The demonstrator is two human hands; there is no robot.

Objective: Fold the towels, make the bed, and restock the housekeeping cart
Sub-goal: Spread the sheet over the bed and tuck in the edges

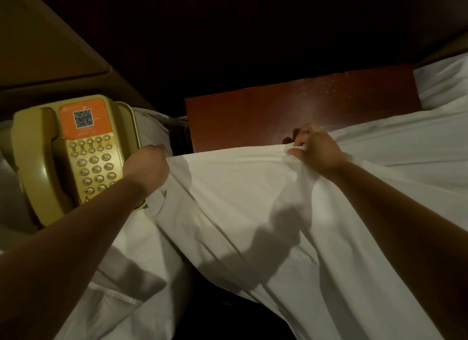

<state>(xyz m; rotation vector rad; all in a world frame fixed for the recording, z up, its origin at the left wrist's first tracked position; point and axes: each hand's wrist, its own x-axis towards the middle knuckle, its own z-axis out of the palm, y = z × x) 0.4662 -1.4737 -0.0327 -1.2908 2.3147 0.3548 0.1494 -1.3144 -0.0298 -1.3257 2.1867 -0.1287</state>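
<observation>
A white bed sheet (240, 200) drapes from the middle of the view down to the lower right. My right hand (314, 147) pinches a bunched fold of its top edge, close to the reddish wooden headboard (291, 111). My left hand (149, 162) grips the sheet's left corner, fingers curled under and hidden, right beside the telephone. More white bedding (405, 142) lies flat to the right of my right hand.
A beige push-button telephone (76, 157) with an orange QR sticker sits at the left, touching my left wrist. White linen (121, 284) lies beneath it. A white pillow (445, 84) shows at the far right. Dark wood fills the top.
</observation>
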